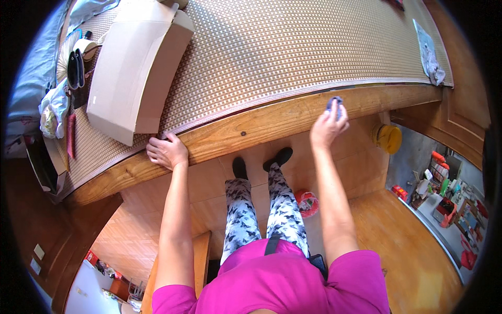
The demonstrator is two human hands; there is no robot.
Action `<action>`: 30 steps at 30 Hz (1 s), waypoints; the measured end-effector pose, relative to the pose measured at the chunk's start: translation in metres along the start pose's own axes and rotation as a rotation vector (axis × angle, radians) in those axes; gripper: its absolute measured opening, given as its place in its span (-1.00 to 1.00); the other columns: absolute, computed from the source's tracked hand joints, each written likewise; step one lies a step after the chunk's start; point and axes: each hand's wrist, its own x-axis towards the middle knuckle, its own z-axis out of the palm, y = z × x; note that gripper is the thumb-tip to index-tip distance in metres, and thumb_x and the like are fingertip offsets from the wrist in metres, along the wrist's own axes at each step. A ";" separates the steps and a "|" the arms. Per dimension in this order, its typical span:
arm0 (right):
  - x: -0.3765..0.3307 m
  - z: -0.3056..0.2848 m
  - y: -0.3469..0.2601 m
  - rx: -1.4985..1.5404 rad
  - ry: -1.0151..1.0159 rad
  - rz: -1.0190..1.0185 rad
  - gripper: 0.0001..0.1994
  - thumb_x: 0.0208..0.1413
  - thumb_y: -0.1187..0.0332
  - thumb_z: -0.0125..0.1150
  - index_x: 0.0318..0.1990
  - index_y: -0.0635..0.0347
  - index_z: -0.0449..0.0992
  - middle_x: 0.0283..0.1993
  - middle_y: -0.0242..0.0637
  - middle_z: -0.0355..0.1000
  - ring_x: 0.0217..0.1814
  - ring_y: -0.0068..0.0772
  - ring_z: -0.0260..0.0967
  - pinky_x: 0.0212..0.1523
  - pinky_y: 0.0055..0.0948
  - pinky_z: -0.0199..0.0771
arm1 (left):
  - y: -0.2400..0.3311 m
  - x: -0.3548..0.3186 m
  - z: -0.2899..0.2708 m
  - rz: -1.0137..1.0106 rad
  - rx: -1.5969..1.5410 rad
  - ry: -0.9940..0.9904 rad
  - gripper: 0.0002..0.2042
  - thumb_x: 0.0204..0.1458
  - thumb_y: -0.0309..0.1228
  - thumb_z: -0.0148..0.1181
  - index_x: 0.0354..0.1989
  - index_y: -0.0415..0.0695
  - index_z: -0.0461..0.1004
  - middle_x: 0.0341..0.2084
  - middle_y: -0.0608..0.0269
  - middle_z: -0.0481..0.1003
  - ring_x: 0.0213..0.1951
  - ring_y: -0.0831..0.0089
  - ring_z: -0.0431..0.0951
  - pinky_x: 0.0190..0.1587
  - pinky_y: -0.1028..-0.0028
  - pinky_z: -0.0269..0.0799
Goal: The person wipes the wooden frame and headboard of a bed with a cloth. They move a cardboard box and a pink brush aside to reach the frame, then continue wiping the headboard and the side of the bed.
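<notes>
My left hand rests on the wooden bed rail, its fingers bent over the rail's upper edge and slightly apart, holding nothing. Close beyond it, a plain cardboard box lies on the woven mat that covers the bed. Further right, my right hand is closed on a small, bunched, dark purple-grey cloth at the rail. Its fingers press the cloth together, hiding part of it.
Left of the box lie a dark wallet, a plastic bag and other small things. A light blue packet is at the mat's right end. Below the rail stand a yellow bucket and a red basket. A cluttered table is at right.
</notes>
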 end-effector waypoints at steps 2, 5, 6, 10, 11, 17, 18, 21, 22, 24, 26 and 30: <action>-0.008 -0.018 -0.083 0.259 -0.209 0.018 -0.79 0.25 0.44 0.06 0.00 0.20 0.49 -0.02 -0.13 0.44 -0.02 -0.05 0.34 0.09 -0.02 0.30 | -0.012 0.002 -0.005 -0.014 0.045 -0.005 -0.59 0.09 -0.09 0.10 -0.13 -0.23 0.34 -0.10 -0.10 0.41 0.09 -0.08 0.37 0.17 -0.04 0.24; -0.068 -0.020 -0.175 0.586 -0.392 -0.302 -0.81 0.28 0.38 0.01 -0.03 0.12 0.48 -0.13 -0.25 0.44 -0.07 -0.18 0.34 -0.06 -0.12 0.27 | -0.014 0.000 -0.004 -0.008 0.069 0.015 -0.57 0.11 -0.06 0.10 -0.12 -0.23 0.34 -0.09 -0.10 0.41 0.10 -0.08 0.37 0.17 -0.06 0.24; -0.091 -0.020 -0.198 0.670 -0.494 -0.386 -0.77 0.24 0.40 -0.01 0.00 0.05 0.48 -0.05 -0.32 0.39 0.03 -0.26 0.29 0.00 -0.17 0.24 | -0.011 -0.001 -0.002 -0.011 0.064 0.007 -0.56 0.11 -0.05 0.10 -0.12 -0.23 0.34 -0.09 -0.10 0.41 0.10 -0.07 0.37 0.16 -0.05 0.25; -0.125 -0.013 -0.224 0.620 -0.359 -0.833 -0.68 0.17 0.30 0.09 0.08 -0.14 0.51 0.08 -0.43 0.33 0.21 -0.37 0.21 0.29 -0.12 0.12 | -0.012 0.003 0.009 -0.022 0.064 -0.039 -0.56 0.12 -0.07 0.05 -0.08 -0.25 0.36 -0.07 -0.08 0.42 0.06 -0.07 0.40 0.10 -0.07 0.30; -0.115 -0.006 -0.212 0.611 -0.372 -0.886 -0.67 0.16 0.30 0.09 0.10 -0.17 0.52 0.10 -0.45 0.34 0.24 -0.38 0.21 0.32 -0.12 0.09 | -0.016 0.003 0.010 -0.034 0.040 -0.044 -0.54 0.12 -0.05 0.05 -0.08 -0.26 0.37 -0.05 -0.11 0.43 0.09 -0.12 0.38 0.11 -0.12 0.27; -0.012 0.005 -0.073 0.539 -0.381 -0.683 -0.69 0.21 0.30 0.14 0.10 -0.26 0.50 0.11 -0.49 0.32 0.23 -0.42 0.21 0.36 -0.13 0.10 | -0.030 0.012 0.013 -0.019 -0.034 0.096 -0.69 0.20 -0.21 0.03 -0.07 -0.20 0.39 -0.06 -0.04 0.44 0.08 -0.03 0.40 0.09 -0.01 0.32; 0.008 0.003 -0.044 0.491 -0.351 -0.638 -0.70 0.23 0.29 0.13 0.11 -0.25 0.50 0.11 -0.48 0.32 0.23 -0.39 0.21 0.36 -0.11 0.09 | -0.020 0.006 0.006 -0.023 -0.060 0.106 -0.74 0.21 -0.25 0.04 -0.07 -0.17 0.40 -0.05 -0.02 0.44 0.08 -0.02 0.40 0.09 0.01 0.32; 0.050 0.011 0.025 0.318 -0.261 -0.499 -0.70 0.27 0.26 0.11 0.13 -0.22 0.49 0.12 -0.42 0.31 0.24 -0.30 0.21 0.37 -0.04 0.07 | -0.006 -0.004 0.001 -0.090 -0.128 0.186 -0.82 0.20 -0.39 0.07 -0.07 -0.14 0.39 -0.07 0.04 0.42 0.06 0.06 0.38 0.12 0.08 0.29; 0.060 0.009 0.039 0.275 -0.249 -0.430 -0.67 0.25 0.24 0.13 0.17 -0.21 0.49 0.14 -0.36 0.30 0.26 -0.23 0.20 0.37 0.03 0.07 | 0.000 -0.010 0.002 0.031 -0.243 0.195 -0.82 0.19 -0.41 0.06 -0.08 -0.17 0.38 -0.11 0.08 0.41 0.04 0.12 0.37 0.13 0.13 0.27; 0.064 0.009 0.054 0.277 -0.228 -0.346 -0.63 0.21 0.25 0.17 0.19 -0.23 0.49 0.18 -0.33 0.29 0.27 -0.20 0.20 0.38 0.11 0.07 | 0.049 -0.043 -0.010 0.410 -0.398 0.206 -0.82 0.17 -0.48 0.06 -0.08 -0.23 0.34 -0.16 0.16 0.37 -0.01 0.24 0.33 0.17 0.25 0.22; 0.064 0.009 0.059 0.290 -0.227 -0.346 -0.62 0.18 0.25 0.21 0.16 -0.26 0.50 0.17 -0.36 0.29 0.26 -0.20 0.21 0.38 0.13 0.06 | 0.136 -0.087 -0.040 0.623 -0.567 0.057 -0.81 0.25 -0.39 0.04 -0.08 -0.25 0.39 -0.09 0.09 0.38 0.09 0.26 0.32 0.25 0.24 0.16; 0.088 0.008 0.083 0.341 -0.294 -0.506 -0.66 0.13 0.23 0.27 0.08 -0.35 0.52 0.13 -0.41 0.30 0.26 -0.27 0.22 0.39 0.10 0.07 | 0.264 -0.124 -0.059 0.723 -0.527 -0.140 -0.56 0.29 -0.24 0.05 0.26 -0.18 0.26 0.21 0.10 0.28 0.35 0.20 0.15 0.42 0.19 0.00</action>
